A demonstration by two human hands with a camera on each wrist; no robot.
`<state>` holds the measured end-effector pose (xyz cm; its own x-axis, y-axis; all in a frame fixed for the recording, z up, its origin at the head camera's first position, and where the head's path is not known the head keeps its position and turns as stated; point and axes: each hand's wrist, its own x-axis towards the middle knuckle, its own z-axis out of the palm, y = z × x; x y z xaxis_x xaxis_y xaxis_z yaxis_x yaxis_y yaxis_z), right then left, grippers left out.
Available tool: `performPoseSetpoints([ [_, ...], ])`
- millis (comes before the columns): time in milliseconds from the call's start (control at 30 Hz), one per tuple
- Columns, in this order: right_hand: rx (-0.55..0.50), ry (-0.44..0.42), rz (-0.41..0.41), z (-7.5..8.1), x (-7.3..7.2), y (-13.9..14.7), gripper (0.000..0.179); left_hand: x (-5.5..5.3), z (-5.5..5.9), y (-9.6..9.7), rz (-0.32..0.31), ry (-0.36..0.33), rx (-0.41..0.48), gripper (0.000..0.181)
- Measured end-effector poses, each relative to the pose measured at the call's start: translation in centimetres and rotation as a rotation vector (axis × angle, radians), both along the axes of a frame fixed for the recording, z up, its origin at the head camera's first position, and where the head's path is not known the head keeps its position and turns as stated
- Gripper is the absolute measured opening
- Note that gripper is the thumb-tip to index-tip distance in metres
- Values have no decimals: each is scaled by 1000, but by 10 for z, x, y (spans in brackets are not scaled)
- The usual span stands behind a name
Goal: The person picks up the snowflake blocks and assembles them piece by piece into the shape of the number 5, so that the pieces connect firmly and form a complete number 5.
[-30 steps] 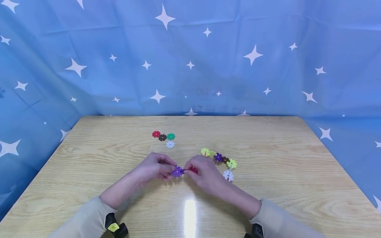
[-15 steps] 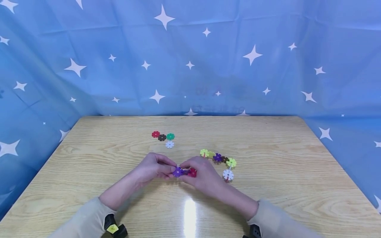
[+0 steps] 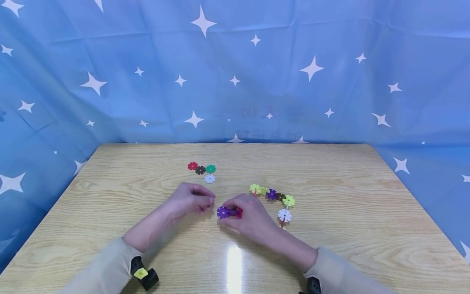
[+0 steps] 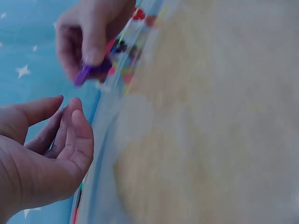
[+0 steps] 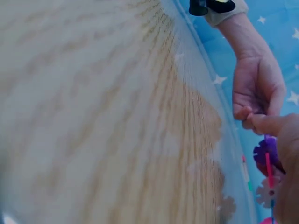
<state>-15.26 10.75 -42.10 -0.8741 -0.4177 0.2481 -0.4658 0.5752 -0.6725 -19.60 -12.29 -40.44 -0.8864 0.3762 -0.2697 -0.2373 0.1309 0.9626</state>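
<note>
My right hand (image 3: 254, 215) grips the end of a chain of slotted plastic snowflake discs. A purple disc (image 3: 222, 212) sticks out beyond its thumb and fingers, with a red disc (image 3: 239, 212) partly covered by the fingers. In the left wrist view the purple disc (image 4: 96, 70) sits at the right thumb tip. To its left, apart from the discs, my left hand (image 3: 188, 201) holds nothing; its fingers are loosely bent. More linked discs lie beyond the right hand: yellow-green, a dark purple disc (image 3: 271, 194), brown, and a white disc (image 3: 284, 215). The right hand hides part of the chain.
Farther back on the wooden table (image 3: 330, 171) lie a red disc (image 3: 192, 165), a brown disc (image 3: 200, 170), a green disc (image 3: 211, 168) and a pale disc (image 3: 209, 179). A blue star-patterned cloth (image 3: 235, 73) hangs behind the table's far edge.
My left hand has let go of the purple disc and drawn back to the left. The right hand keeps hold of the discs, and the chain has shifted slightly right.
</note>
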Motion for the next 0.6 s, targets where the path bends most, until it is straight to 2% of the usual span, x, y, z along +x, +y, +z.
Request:
performPoseSetpoints([
  [133,17,24,-1,0,-1,2,39,-23,1,-6,36,27,-20,34],
  [300,7,58,29,-1,-3,2,38,-49,-5,-7,60,191,-173,33],
  [400,3,63,47,-1,-3,2,36,-57,-9,-7,68,296,-288,29],
  [500,6,68,61,0,-4,2,35,-61,-10,-5,71,388,-384,28],
  [600,5,70,69,0,-4,3,35,-63,-11,-2,75,450,-442,28],
])
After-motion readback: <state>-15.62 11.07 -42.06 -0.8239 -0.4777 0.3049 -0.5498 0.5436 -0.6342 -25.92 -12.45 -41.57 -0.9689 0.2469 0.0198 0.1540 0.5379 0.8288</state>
